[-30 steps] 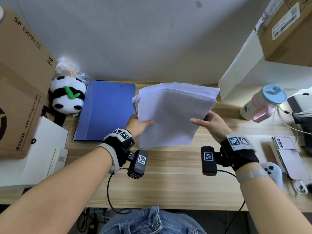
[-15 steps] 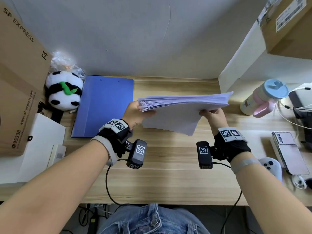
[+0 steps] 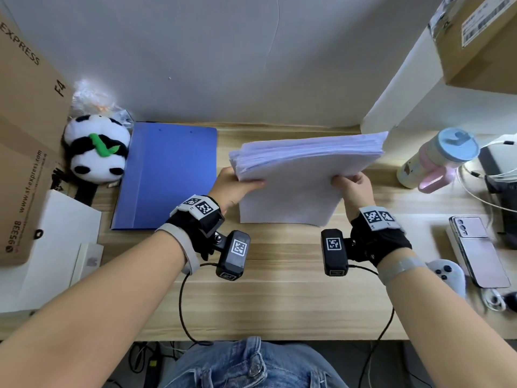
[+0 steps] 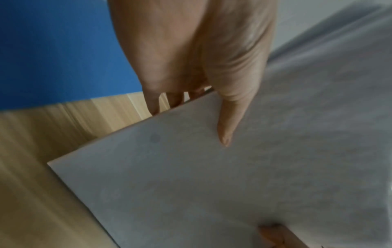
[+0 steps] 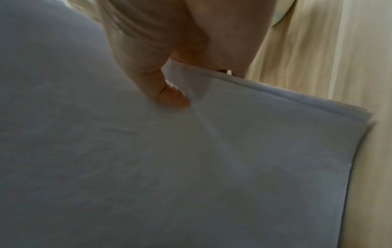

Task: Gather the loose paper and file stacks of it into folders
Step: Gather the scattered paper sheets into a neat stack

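We're squaring the paper stack (image 3: 302, 175) on edge on the desk (image 3: 279, 289), left hand (image 3: 232, 189) and right hand (image 3: 354, 189) each pinching a side, closed blue folder (image 3: 167, 175) just left — next probably opening it.

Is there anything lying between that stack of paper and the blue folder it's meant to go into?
Nothing visible. The paper stack, held by the left hand and right hand, is beside the blue folder, with only bare desk between. The folder is still closed, though.
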